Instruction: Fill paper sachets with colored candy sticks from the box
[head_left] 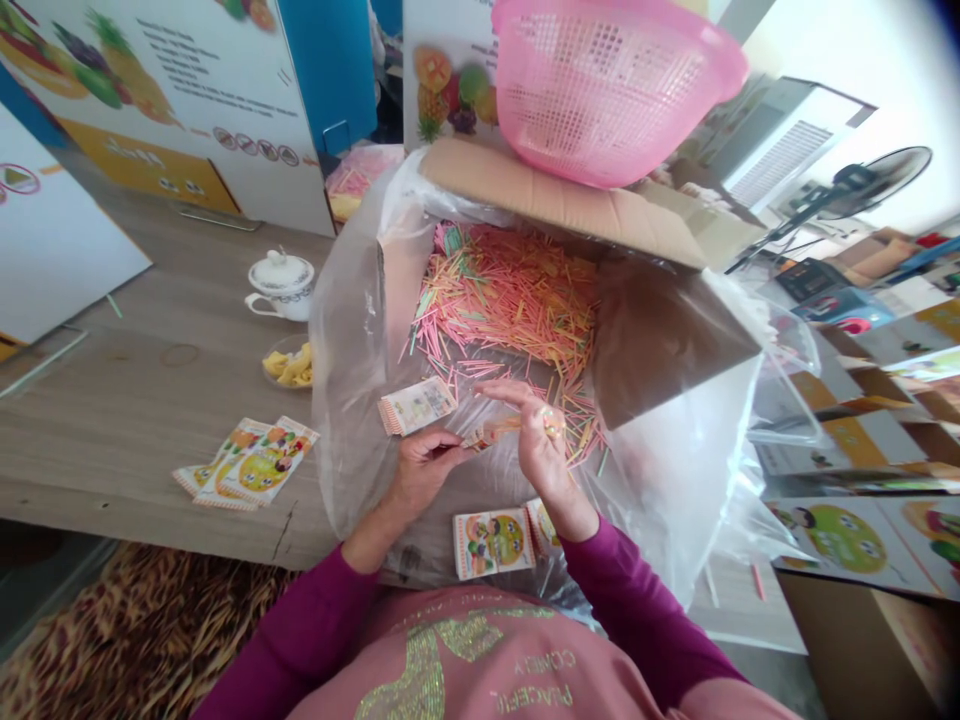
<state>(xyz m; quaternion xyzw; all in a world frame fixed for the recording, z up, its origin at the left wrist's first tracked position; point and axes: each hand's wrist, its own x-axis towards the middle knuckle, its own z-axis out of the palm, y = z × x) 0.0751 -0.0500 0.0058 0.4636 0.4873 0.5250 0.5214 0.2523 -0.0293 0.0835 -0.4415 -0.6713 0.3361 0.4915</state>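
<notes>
A paper packet pinched between both hands, above the box.

I saw the left hand pinching one end and the right hand curled, its fingertips pinching the other, over the plastic bag. A big heap of pink and yellow sticks lay in the box — finished-looking packets lay on the table, others by my wrists.

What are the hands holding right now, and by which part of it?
The left hand pinches one end of a small printed packet; the right hand is at its other end, but whether it grips the packet cannot be told.
</notes>
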